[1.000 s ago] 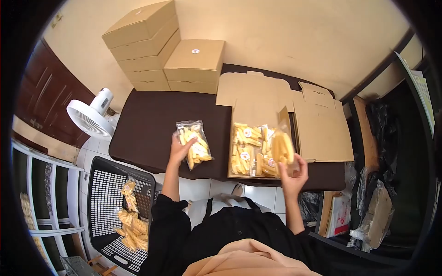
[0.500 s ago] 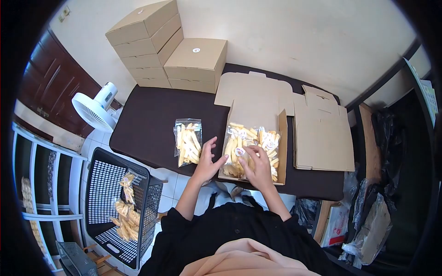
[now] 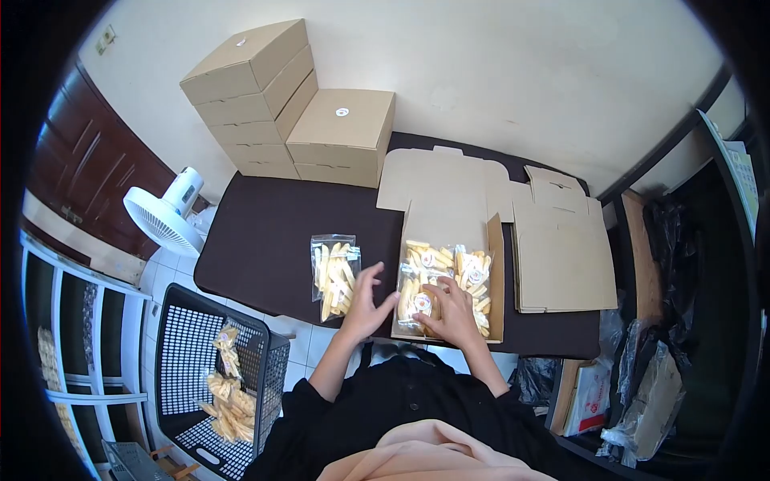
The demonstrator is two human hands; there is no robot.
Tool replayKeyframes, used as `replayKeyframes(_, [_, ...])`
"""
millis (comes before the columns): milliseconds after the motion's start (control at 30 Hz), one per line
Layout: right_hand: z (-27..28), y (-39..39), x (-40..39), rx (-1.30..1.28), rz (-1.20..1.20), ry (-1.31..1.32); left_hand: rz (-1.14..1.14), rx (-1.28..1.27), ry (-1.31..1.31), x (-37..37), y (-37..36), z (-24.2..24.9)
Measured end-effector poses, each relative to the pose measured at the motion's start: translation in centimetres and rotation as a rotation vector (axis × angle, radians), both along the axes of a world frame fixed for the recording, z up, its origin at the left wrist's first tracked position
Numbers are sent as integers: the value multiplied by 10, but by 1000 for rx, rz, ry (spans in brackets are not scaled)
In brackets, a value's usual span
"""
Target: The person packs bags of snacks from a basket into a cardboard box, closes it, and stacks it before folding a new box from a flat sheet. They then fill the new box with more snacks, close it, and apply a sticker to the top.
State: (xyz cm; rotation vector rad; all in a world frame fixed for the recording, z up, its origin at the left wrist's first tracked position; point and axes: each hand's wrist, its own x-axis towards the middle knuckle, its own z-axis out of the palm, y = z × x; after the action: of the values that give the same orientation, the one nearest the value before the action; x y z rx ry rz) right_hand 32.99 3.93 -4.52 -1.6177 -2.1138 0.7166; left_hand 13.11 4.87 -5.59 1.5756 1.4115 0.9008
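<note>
An open cardboard box (image 3: 496, 276) stands at the table's front edge with its lid folded back. Inside lie several clear bags of pale yellow stick snacks (image 3: 473, 269) with round labels. My right hand (image 3: 455, 317) reaches over the box's front, thumb and fingers apart, resting on a labelled bag (image 3: 409, 298). Left of the box my left hand (image 3: 365, 309) hovers with its fingers apart, holding nothing. Beside it a clear zip bag of the same sticks (image 3: 335, 280) lies flat on the dark tablecloth.
Closed cardboard boxes (image 3: 337, 132) are stacked at the back left. Flat folded cardboard (image 3: 565, 256) lies right of the open box. A black basket (image 3: 261, 341) with more snack bags (image 3: 228, 401) stands on the floor at left, near a white fan (image 3: 164, 216).
The view has tilted up, so everything sits lower in the picture. My right hand has shifted slightly on the bags, and the front bag lies a little flatter. My left hand stays apart.
</note>
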Motion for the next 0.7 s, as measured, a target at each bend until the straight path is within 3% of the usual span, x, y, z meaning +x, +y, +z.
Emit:
replayKeyframes(33, [-1, 0, -1, 11, -25, 4, 141, 230, 21, -4, 3, -1])
replayKeyframes(133, [-2, -1, -2, 90, -21, -33, 451, 260, 393, -29, 5, 7])
replayKeyframes(333, [5, -1, -12, 106, -84, -56, 426, 35, 558, -60, -2, -25])
replayKeyframes(533, [21, 8, -33, 276, -110, 15, 448, 42, 406, -59, -5, -29])
replayKeyframes(567, [22, 9, -39, 246, -106, 158, 445, 41, 405, -60, -5, -30])
replayKeyframes(633, [26, 6, -48, 148, -76, 365, 363, 131, -113, -61, -6, -29])
replayKeyframes(667, [28, 4, -52, 148, -81, 363, 359, 129, -114, -59, -6, -27])
replayKeyframes(700, [30, 1, -56, -145, -102, 568, 367, 301, -113, -54, -8, -21])
